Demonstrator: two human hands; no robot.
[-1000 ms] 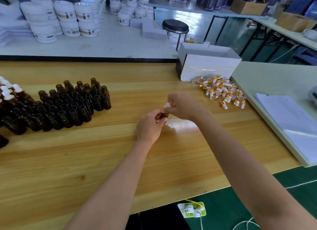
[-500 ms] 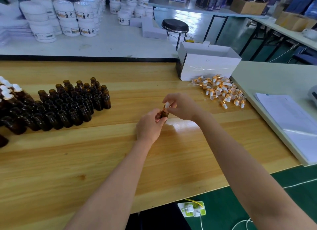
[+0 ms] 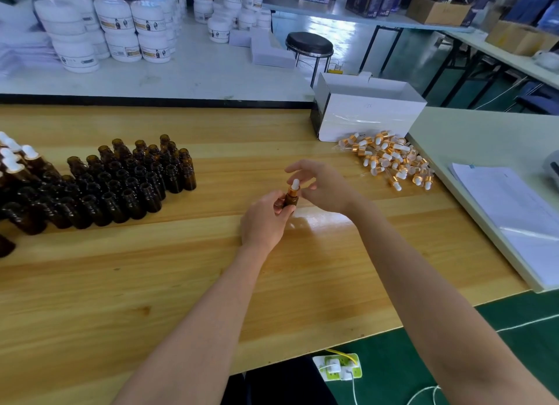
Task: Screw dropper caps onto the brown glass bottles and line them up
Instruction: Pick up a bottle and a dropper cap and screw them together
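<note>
My left hand (image 3: 263,220) grips a small brown glass bottle (image 3: 291,199) upright above the wooden table (image 3: 151,268). A dropper cap (image 3: 293,185) with a white bulb and gold collar sits on the bottle's neck. My right hand (image 3: 325,187) hovers just right of the cap, its fingers spread and arched over it and apart from it. Several uncapped brown bottles (image 3: 121,187) stand packed together at the left. A few capped bottles (image 3: 18,162) stand at the far left edge. A pile of loose dropper caps (image 3: 390,159) lies at the right.
An open white box (image 3: 369,117) stands behind the cap pile. A pale side table (image 3: 472,138) with sheets of paper (image 3: 514,205) adjoins on the right. White jars (image 3: 121,32) fill the table behind, and a black stool (image 3: 309,43) stands beyond.
My right hand was pinching the cap on the bottle; now its fingers have opened and lifted off, leaving the cap in plain sight. The left hand has kept the bottle in place.
</note>
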